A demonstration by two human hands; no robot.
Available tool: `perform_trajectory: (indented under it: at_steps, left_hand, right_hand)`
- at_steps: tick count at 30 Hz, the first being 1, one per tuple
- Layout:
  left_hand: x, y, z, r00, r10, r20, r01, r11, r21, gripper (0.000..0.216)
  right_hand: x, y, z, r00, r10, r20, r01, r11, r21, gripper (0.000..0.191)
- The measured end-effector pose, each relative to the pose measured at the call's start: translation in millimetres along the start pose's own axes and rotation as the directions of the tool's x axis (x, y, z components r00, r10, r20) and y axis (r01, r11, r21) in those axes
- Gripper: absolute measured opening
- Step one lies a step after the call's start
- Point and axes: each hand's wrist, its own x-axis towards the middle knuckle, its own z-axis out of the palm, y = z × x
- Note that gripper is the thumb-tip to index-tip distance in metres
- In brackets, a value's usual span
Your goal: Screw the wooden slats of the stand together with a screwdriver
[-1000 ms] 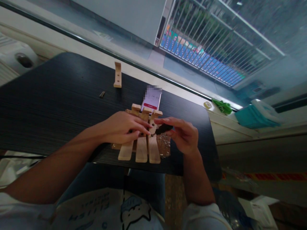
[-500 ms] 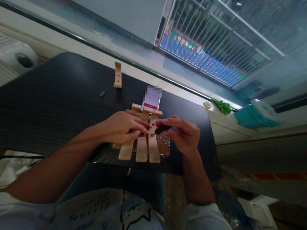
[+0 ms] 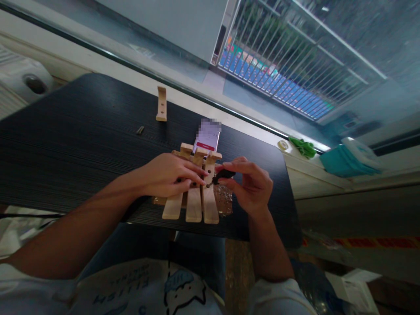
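Observation:
A wooden assembly of three pale slats [image 3: 194,204] lies on the black table [image 3: 72,140] in front of me. My left hand [image 3: 167,175] rests flat on top of the slats, fingers stretched out and pressing them down. My right hand [image 3: 251,183] pinches a small black tool [image 3: 223,175] whose tip meets the right slat near a hole. A clear plastic bag of small parts [image 3: 225,197] lies under my right hand. A phone [image 3: 207,136] leans upright behind the slats.
A loose L-shaped wooden piece [image 3: 161,103] and a small dark screw [image 3: 140,130] lie farther back on the table. A window with metal bars [image 3: 288,57] runs behind. A teal cloth [image 3: 348,159] and green item [image 3: 303,146] sit on the sill at right.
My right hand has curled in and turned the black tool a little, bringing its end closer to the right slat. My left hand has stayed put.

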Motion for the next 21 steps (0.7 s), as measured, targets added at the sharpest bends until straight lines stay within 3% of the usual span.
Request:
perform_trajectory:
  at_steps: [7,12,21]
  left_hand:
    - [-0.1,-1.0,0.1,1.0,0.015,0.001,-0.015,1.0,0.001,0.042]
    - [-1.1,-1.6,-0.3,1.0,0.027,-0.004,-0.027,1.0,-0.002,0.041]
    - [-0.6,0.3,-1.8,1.0,0.01,0.024,-0.01,1.0,0.002,0.041]
  right_hand:
    - [-0.2,2.7,0.5,0.998,-0.059,0.004,0.059,0.998,-0.037,0.037]
    - [1.0,7.3,-1.6,0.994,-0.091,0.068,0.088,0.995,0.04,0.036]
    - [-0.1,0.3,-7.6,0.976,0.06,0.211,-0.11,0.966,0.233,0.034]
